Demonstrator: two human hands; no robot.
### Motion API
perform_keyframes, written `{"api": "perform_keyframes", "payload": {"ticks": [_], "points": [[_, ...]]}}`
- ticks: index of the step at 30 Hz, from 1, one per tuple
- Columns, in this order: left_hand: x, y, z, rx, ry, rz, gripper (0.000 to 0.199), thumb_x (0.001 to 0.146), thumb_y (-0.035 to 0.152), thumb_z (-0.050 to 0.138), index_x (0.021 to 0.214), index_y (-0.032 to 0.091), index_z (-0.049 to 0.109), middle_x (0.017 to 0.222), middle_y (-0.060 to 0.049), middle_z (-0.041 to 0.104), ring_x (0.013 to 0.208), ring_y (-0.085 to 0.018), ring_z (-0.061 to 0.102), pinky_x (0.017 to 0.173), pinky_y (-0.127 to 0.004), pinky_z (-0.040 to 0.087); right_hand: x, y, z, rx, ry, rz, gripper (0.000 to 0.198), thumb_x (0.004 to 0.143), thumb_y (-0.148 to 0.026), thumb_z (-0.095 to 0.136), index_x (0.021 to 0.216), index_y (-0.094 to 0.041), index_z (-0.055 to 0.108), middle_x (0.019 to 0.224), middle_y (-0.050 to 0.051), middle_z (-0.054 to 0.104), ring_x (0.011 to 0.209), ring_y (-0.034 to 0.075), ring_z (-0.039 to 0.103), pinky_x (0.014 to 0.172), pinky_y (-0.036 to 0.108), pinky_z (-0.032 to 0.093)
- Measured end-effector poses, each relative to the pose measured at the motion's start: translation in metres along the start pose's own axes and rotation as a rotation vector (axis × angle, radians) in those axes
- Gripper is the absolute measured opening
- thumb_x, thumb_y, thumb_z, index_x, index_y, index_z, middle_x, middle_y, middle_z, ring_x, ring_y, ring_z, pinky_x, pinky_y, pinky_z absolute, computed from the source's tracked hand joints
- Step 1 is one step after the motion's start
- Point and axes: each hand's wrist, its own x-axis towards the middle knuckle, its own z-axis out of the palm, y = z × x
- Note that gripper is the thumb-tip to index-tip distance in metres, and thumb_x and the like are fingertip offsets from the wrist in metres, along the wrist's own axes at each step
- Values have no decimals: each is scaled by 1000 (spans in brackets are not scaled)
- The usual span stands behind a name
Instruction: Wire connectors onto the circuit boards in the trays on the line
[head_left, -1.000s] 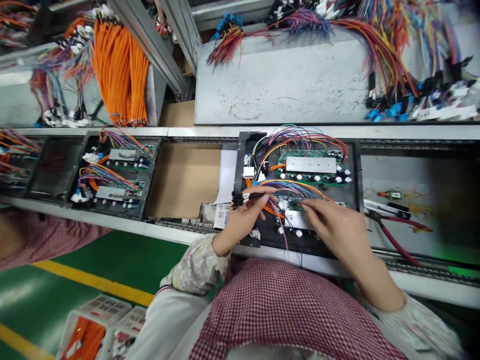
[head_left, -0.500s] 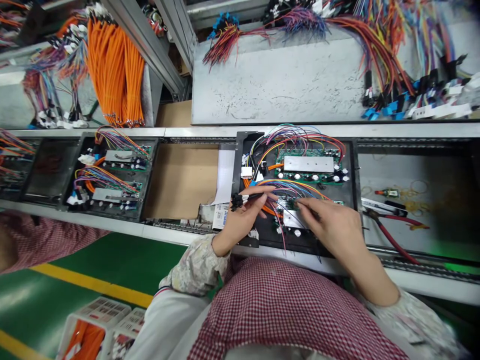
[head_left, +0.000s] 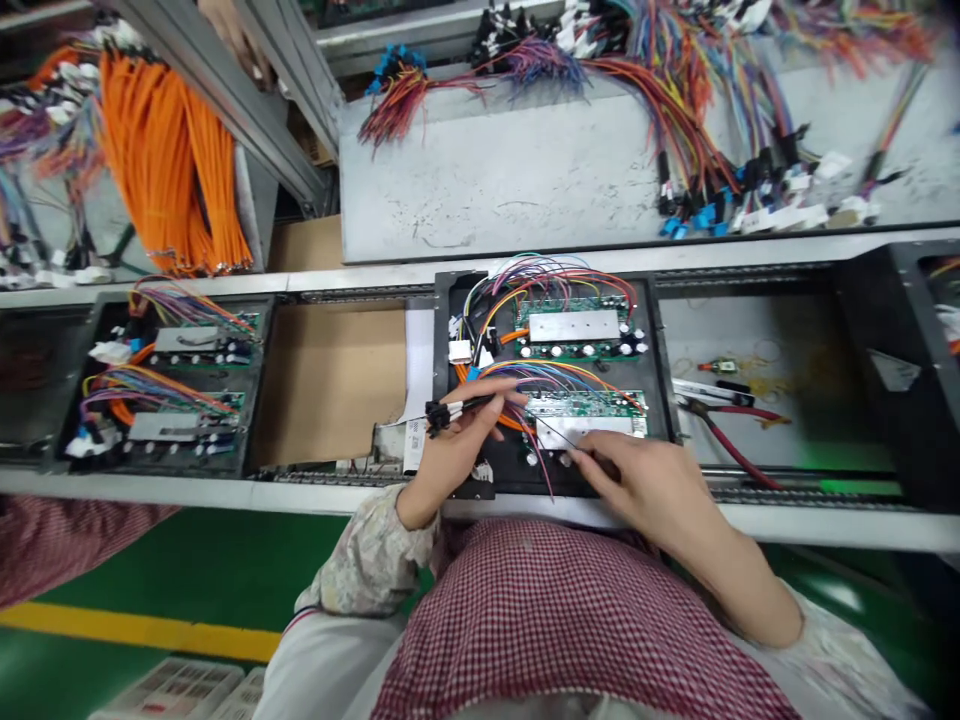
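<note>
My left hand [head_left: 450, 455] is closed around a bundle of thin wires with black and white connectors [head_left: 444, 412], over the left part of a black tray [head_left: 504, 478]. From it a dark wire [head_left: 553, 432] stretches right to my right hand [head_left: 649, 485], whose thumb and index finger pinch its end. A pink wire [head_left: 546, 470] hangs loose between them. Below my hands lies the lower circuit board [head_left: 589, 403] with a silver metal plate, partly covered by fingers and wires. The upper circuit board [head_left: 574, 326] sits farther back, with coloured wires arching over it.
Right of the tray lie red-handled pliers [head_left: 727, 440] and a white-and-black tool [head_left: 709, 391]. Another tray [head_left: 251, 400] with wired boards stands left, past cardboard [head_left: 322, 385]. Orange cables [head_left: 150, 170] and wire bundles [head_left: 682, 120] lie on the shelves. Another person's hand [head_left: 234, 35] shows top left.
My right hand has drawn back from the lower board toward the near edge, with the dark wire's end pinched. My left hand keeps its bundle. The view has swung right; another person's hand has appeared.
</note>
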Motion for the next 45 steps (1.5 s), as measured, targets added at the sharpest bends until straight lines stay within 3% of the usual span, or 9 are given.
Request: {"api": "perform_keyframes", "payload": {"ticks": [3,6,9,17,23,31,35,39,45], "points": [[2,2,-1,14,12,-9,16,93,31,63,100,22,73,102,-5,76,57,-8,65,54,-21,57,-9,13,-8,-36,187,179,41,96,-48,51,68,-21,65,56,-1,64,46,12,56,47,27,31],[4,3,0,-15,8,-16,16,92,32,64,100,22,73,94,-4,75,63,-10,68,51,-18,56,-12,27,-10,-29,337,300,30,96,-42,54,85,-20,71,71,3,72,54,13,60,52,26,37],[5,1,2,-24,5,-18,17,91,34,65,101,21,71,92,-5,75,68,-12,70,51,-18,56,-10,32,-1,-66,265,273,27,96,-37,52,99,-21,74,83,4,76,60,16,65,54,27,37],[2,-5,0,-22,-16,-27,21,92,34,64,106,20,71,96,-6,75,75,-14,73,57,-19,59,-3,34,17,-136,229,358,36,95,-41,47,98,-21,76,65,5,71,52,17,60,51,28,30],[5,-6,0,-56,-35,3,21,93,30,63,111,22,71,98,-6,76,85,-16,74,57,-18,59,-3,35,15,-116,187,345,36,96,-42,47,99,-22,77,74,6,74,56,18,63,52,28,31],[3,-7,-1,-30,-30,-23,23,94,32,61,112,23,72,101,-7,76,83,-16,73,61,-23,62,-6,36,10,-223,188,332,41,97,-48,48,97,-21,78,63,7,71,48,19,58,49,29,28],[3,-8,-1,-36,-24,-34,21,94,33,61,109,23,72,100,-6,76,84,-16,73,61,-22,61,-11,14,-5,-80,250,223,37,96,-48,54,103,-18,73,76,6,75,59,17,65,55,29,40],[4,-10,-1,-53,-2,-37,19,94,33,61,107,22,71,101,-7,76,87,-17,73,60,-21,60,-8,-2,-6,-15,32,4,34,100,-43,47,87,-21,70,72,1,72,59,16,66,53,28,38],[2,-8,0,-64,20,-38,19,94,31,62,107,23,73,99,-6,75,85,-16,74,61,-21,61,9,19,4,-55,145,19,28,101,-34,45,97,-20,69,85,4,76,70,17,70,61,27,43]]}}
